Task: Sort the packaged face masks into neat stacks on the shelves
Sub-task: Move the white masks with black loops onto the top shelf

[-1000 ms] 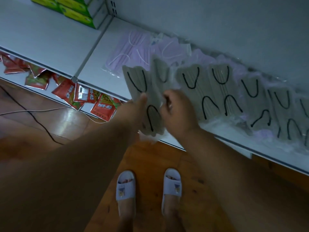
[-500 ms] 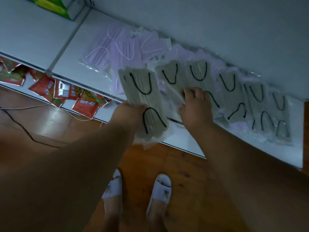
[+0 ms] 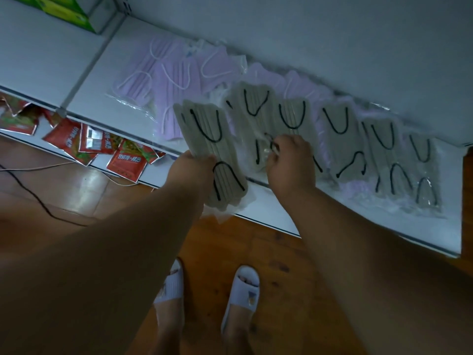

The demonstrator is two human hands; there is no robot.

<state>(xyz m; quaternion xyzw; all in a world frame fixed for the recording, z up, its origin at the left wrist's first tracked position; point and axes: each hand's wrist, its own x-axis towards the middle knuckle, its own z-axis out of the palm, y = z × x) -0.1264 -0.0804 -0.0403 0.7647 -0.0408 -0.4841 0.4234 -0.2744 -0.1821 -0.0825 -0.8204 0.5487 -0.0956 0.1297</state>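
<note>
A white shelf [image 3: 263,201] carries a row of packaged face masks. Lilac masks with white loops [image 3: 163,78] lie at the back left. Beige masks with black ear loops [image 3: 340,139] overlap one another toward the right. My left hand [image 3: 192,167] grips a small stack of beige packs [image 3: 212,149] that juts over the shelf's front edge. My right hand [image 3: 289,162] pinches the wrapper of another beige pack [image 3: 256,119] that lies on the shelf beside the stack.
Green boxes [image 3: 64,11] stand on the shelf at the far left. Red snack packets [image 3: 125,160] lie on the lower shelf. A black cable [image 3: 30,193] runs across the wooden floor. My feet in white slippers [image 3: 240,285] stand below the shelf.
My right hand has curled and taken hold of a beige pack's wrapper where it lay flat before. The left hand still holds its stack, shifted slightly right.
</note>
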